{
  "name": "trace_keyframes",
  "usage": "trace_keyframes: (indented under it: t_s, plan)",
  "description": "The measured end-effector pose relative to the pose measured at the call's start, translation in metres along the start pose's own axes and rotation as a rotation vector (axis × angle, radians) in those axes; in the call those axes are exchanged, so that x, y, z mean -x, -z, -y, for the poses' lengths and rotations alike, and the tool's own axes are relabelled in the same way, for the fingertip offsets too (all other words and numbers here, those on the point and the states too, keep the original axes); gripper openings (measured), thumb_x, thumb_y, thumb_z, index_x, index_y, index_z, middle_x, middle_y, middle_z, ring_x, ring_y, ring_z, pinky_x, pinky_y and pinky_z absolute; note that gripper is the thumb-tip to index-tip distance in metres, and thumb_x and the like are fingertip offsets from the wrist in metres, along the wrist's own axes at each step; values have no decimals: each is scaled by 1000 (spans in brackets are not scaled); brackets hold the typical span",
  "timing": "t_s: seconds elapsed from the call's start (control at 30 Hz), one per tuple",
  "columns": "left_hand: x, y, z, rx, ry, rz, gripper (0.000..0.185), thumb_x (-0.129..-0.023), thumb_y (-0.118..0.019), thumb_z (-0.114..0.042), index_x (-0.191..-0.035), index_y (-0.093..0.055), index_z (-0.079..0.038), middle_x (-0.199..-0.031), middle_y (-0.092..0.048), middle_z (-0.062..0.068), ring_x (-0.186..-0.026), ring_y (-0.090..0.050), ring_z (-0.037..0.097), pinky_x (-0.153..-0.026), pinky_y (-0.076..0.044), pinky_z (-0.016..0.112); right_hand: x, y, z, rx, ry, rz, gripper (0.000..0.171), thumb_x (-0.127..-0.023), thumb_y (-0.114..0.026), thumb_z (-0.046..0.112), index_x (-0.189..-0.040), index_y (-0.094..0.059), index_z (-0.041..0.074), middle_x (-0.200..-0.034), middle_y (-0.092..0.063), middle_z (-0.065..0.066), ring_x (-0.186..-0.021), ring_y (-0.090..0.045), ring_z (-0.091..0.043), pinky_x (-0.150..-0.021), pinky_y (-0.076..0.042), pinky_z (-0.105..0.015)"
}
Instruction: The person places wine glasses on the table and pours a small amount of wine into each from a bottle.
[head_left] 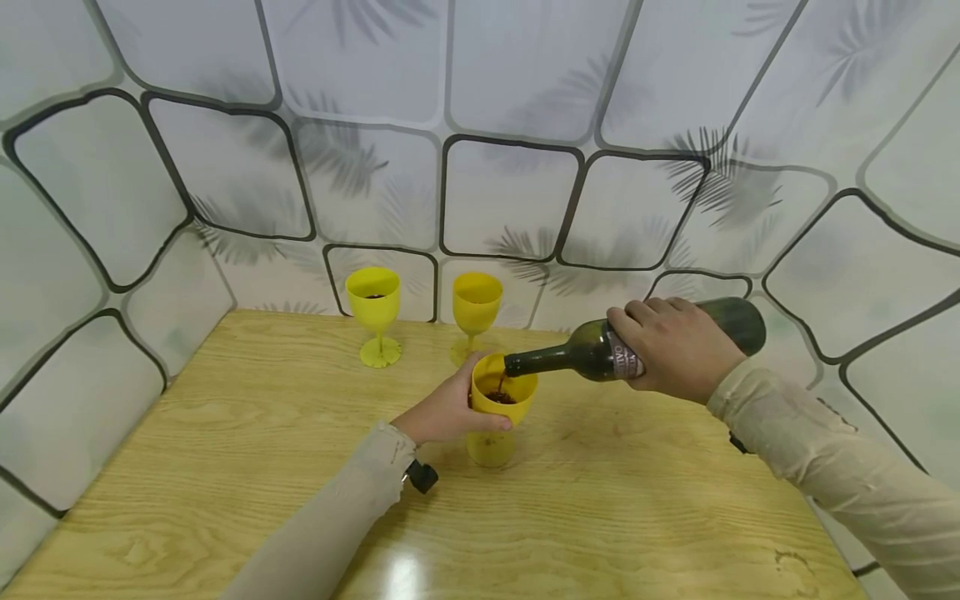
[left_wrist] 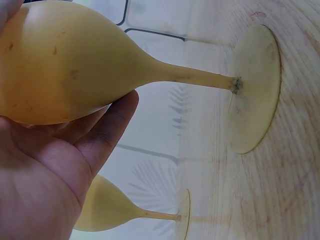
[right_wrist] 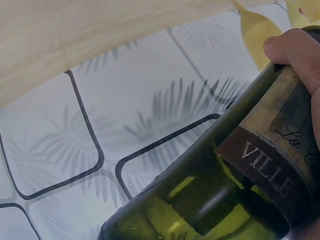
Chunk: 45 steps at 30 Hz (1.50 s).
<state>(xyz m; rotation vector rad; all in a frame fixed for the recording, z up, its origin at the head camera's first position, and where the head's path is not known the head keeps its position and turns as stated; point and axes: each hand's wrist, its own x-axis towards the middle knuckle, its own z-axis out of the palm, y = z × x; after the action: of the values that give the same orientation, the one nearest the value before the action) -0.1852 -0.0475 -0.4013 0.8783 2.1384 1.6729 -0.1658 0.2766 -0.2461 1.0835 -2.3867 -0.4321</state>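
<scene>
My left hand grips the bowl of a yellow goblet, thumb and fingers round its sides. In the left wrist view the goblet's stem and round foot show, the foot at the wooden surface. Dark liquid lies in the bowl. My right hand holds a green glass wine bottle round its labelled body, tilted with the neck pointing left. The bottle's mouth is over the goblet's rim, and a thin dark stream runs from it into the bowl. The label shows in the right wrist view.
Two more yellow goblets stand behind on the wooden table: a left goblet with dark liquid inside, and a right goblet close behind the held one. A patterned wall borders the table's back and sides.
</scene>
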Motion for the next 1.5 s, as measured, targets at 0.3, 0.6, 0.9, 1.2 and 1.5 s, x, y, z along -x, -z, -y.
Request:
trace_keyframes:
  t_s: [0.3,0.6,0.9,1.2,1.5]
  plan:
    - [0,2,0,16,-1,1,103,-82,-87,-48,-160,-25,-22,-140,-58,2,-125,-58,19,-107,-49,44,0,-1,-1,10,9,-5,76,-58,-93,33,-116,-56,3,-90,-63,-13,-75,-65,-33,-70,-57,-51]
    - [-1,3,1,9,-3,-22,99,-80,-89,-46,-156,-27,-30,-142,-54,3,-126,-57,21,-107,-49,45,-1,-1,-1,19,21,-15,76,-58,-93,33,-116,-56,3,-91,-63,-14,-75,-65,-33,-71,-57,-51]
    - [0,4,1,-1,2,-41,97,-80,-89,-46,-156,-31,-32,-140,-55,-1,-124,-58,19,-102,-52,41,-3,2,-3,26,26,-8,82,-57,-96,34,-120,-55,3,-92,-63,-15,-77,-66,-35,-73,-57,-53]
    - [-2,4,1,5,2,-42,97,-80,-90,-44,-156,-32,-32,-141,-54,-1,-123,-58,19,-102,-52,40,-3,3,-4,26,24,-15,81,-57,-97,32,-120,-54,3,-94,-62,-16,-80,-66,-37,-78,-57,-54]
    - [0,4,-2,3,-7,-42,95,-83,-89,-38,-157,-31,-28,-144,-53,-1,-125,-56,20,-104,-50,43,-3,4,-4,33,29,-25,81,-56,-98,30,-118,-54,3,-95,-62,-16,-83,-66,-38,-81,-56,-55]
